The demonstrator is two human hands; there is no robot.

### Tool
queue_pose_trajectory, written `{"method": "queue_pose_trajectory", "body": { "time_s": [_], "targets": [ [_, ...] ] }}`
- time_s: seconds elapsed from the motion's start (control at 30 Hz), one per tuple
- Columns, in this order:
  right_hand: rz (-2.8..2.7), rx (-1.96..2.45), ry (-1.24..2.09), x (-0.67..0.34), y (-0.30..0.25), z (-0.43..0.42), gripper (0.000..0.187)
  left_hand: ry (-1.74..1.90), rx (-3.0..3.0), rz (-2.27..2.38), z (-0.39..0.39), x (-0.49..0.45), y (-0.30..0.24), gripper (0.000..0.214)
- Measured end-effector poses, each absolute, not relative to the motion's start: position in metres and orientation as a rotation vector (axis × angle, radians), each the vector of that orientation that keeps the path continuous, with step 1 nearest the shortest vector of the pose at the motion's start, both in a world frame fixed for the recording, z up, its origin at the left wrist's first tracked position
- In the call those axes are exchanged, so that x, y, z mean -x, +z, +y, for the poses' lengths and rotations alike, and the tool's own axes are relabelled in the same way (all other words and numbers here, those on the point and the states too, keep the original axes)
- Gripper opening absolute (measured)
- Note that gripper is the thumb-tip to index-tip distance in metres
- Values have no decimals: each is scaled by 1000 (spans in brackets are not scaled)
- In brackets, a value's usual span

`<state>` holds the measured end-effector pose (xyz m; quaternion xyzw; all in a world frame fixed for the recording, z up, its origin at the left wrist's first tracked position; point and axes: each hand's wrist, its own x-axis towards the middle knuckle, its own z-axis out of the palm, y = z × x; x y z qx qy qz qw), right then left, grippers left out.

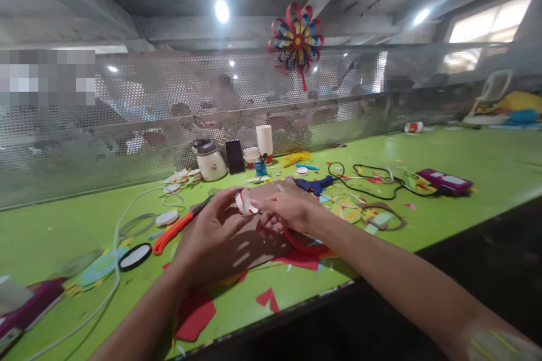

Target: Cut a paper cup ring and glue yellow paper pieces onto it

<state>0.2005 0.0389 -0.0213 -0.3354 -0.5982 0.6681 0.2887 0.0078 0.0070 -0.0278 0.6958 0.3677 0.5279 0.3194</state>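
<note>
My left hand [215, 225] pinches a small white paper cup piece [245, 203] with a red stripe, between thumb and fingers. My right hand [283, 211] is closed, its fingertips reaching the cup piece's right side. A small dark tip shows by those fingers, but what they grip is mostly hidden. Under the right hand curves a red-orange band [296, 241]; I cannot tell whether it is held. Both hands are above a brown cardboard sheet [249, 242]. Left of them lies an orange-handled knife [173, 234], its dark end near my left hand.
A blue glue gun [314, 185] with a black cord lies behind the right hand. A white kettle [209, 161], dark phone [235, 157] and stacked paper cups [264, 141] stand at the back. Black-rimmed disc [135, 256], white cable [117, 254], red scraps [195, 316] and purple box [444, 181] lie around.
</note>
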Motion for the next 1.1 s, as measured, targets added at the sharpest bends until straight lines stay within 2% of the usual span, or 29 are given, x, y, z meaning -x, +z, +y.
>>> {"method": "queue_pose_trajectory", "body": {
  "time_s": [0.23,0.4,0.57,0.87,1.1],
  "targets": [
    [-1532,732,2012,-197,-19,31,16,1516,-2042,960,2,-16,-29,38],
    [-1476,752,2066,-195,-23,34,43,1605,-2133,1072,1,-15,-33,46],
    [-1500,743,2090,-191,-22,31,37,1646,-2229,1114,0,-15,-38,47],
    [-1551,741,1911,-194,-19,29,25,1696,-2241,1095,4,-16,-41,49],
    [-1419,762,1676,-200,-19,41,37,1683,-2231,1095,5,-12,-38,52]
  ]
}}
